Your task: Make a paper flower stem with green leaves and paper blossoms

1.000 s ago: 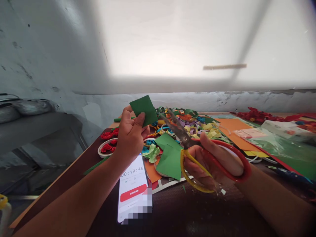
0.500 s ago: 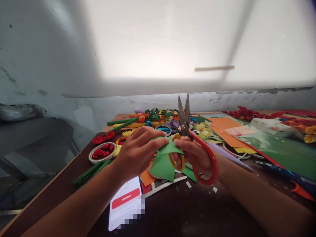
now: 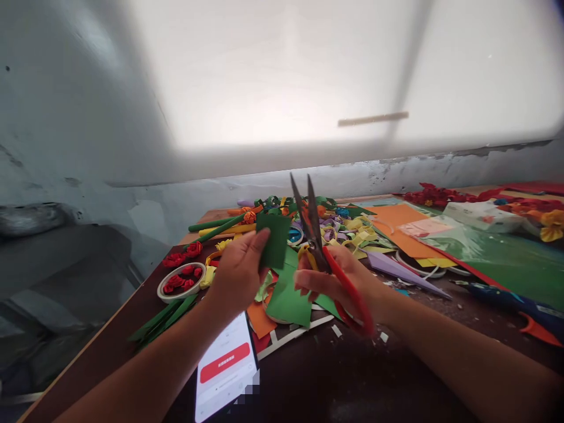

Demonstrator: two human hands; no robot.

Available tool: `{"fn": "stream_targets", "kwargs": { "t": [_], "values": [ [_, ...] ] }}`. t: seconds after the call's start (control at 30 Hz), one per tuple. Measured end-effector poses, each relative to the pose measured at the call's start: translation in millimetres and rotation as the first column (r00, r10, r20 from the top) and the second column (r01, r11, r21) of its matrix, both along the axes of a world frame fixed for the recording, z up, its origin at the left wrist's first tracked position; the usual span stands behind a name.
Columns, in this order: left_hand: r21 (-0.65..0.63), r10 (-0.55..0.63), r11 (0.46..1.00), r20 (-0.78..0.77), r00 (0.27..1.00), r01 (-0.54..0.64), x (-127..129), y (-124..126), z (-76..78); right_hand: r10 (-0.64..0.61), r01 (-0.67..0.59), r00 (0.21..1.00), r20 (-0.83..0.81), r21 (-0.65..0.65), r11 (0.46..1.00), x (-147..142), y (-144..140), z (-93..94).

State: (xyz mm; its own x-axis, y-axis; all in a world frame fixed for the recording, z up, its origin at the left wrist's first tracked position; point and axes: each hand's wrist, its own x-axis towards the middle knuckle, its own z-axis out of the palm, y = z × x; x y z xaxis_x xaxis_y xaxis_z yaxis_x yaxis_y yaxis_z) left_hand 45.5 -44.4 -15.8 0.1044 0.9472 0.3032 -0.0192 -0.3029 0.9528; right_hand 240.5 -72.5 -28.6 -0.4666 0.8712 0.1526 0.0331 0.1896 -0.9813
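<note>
Dark brown wooden counter point(image 3: 396, 376): carries all items below.
Large green paper sheet point(image 3: 497, 264): lies flat at the counter's right.
Orange paper sheet point(image 3: 396, 226): flat, just left of the green sheet.
White smartphone with a red button on screen point(image 3: 224, 370): lies flat under the left forearm.
Red-handled metal scissors point(image 3: 326, 258): in the right hand point(image 3: 339, 282), grip clamped on the handles, blades upward, slightly parted.
Small dark green paper rectangle point(image 3: 274, 239): upright above the counter, pinched in the left hand point(image 3: 238, 273), just left of the blades.
Round white dish of red paper roses point(image 3: 180, 279): left of the left hand.
</note>
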Motion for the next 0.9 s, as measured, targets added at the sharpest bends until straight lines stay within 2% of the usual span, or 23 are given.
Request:
{"fn": "stream_targets", "kwargs": {
  "t": [0.1,0.2,0.27,0.37,0.47,0.63,0.77,0.9],
  "values": [
    [0.009,0.140,0.990,0.167,0.976,-0.144,-9.2,11.4,3.7,0.226,-0.227,0.974,-0.028,-0.187,0.956,2.9,-5.7,-3.9],
    [0.012,0.137,0.989,0.262,0.955,-0.145,-15.6,16.0,7.9,0.326,-0.307,0.945,0.012,-0.305,0.901,1.6,-9.3,-4.0],
    [-0.008,0.136,0.990,0.299,0.944,-0.140,-16.5,15.3,9.3,0.328,-0.282,0.941,0.089,-0.334,0.899,-1.3,-10.0,-1.0],
    [-0.037,0.150,0.989,0.332,0.931,-0.146,-15.3,13.1,9.9,0.321,-0.241,0.916,0.242,-0.309,0.920,-4.8,-10.7,5.8],
    [-0.034,0.153,0.988,0.350,0.924,-0.150,-14.6,12.4,10.0,0.304,-0.223,0.906,0.295,-0.280,0.934,-4.7,-12.1,9.3],
    [-0.037,0.152,0.988,0.325,0.933,-0.149,-14.8,12.6,9.6,0.276,-0.197,0.919,0.281,-0.279,0.940,-1.8,-12.3,1.4],
    [0.013,0.165,0.985,0.255,0.953,-0.174,-14.5,11.6,8.5,0.261,-0.192,0.945,0.199,-0.307,0.932,-2.0,-11.4,-2.9],
    [0.132,0.267,0.951,0.103,0.958,-0.279,-16.6,8.4,7.1,0.289,-0.247,0.954,0.080,-0.336,0.909,-1.6,-9.9,-5.0]
  ]
}}
